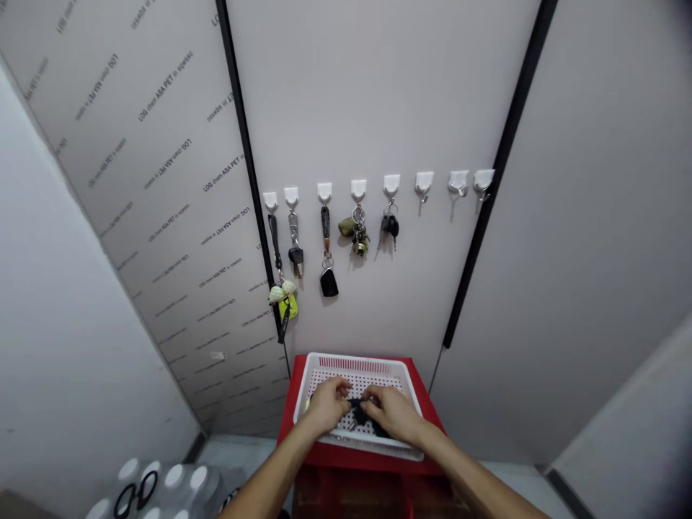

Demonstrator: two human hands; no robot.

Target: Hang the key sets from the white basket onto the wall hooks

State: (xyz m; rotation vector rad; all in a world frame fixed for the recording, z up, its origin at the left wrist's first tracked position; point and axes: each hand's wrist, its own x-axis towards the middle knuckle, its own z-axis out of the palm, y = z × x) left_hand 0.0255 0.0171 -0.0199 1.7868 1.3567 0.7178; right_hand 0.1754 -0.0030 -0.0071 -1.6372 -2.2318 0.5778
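My left hand [327, 405] and my right hand [392, 413] are low over a white perforated plastic basket [357, 362] and meet at its middle. A bunch of black keys [357, 412] lies between them, and my right fingers pinch it. My left fingertips sit close to the bunch, but I cannot tell whether they hold it. On the wall above, a row of white adhesive hooks [392, 184] carries key sets, including a black fob [329, 282], a brass bunch [357, 246] and a black car key [389, 227]. Several hooks at the right hold nothing.
The basket stands on a red stand [289, 411]. Pale wall panels with black trim strips [243, 144] rise on both sides, the left one under printed film [162, 144]. White-capped bottles and black-handled scissors [135, 490] sit at the lower left.
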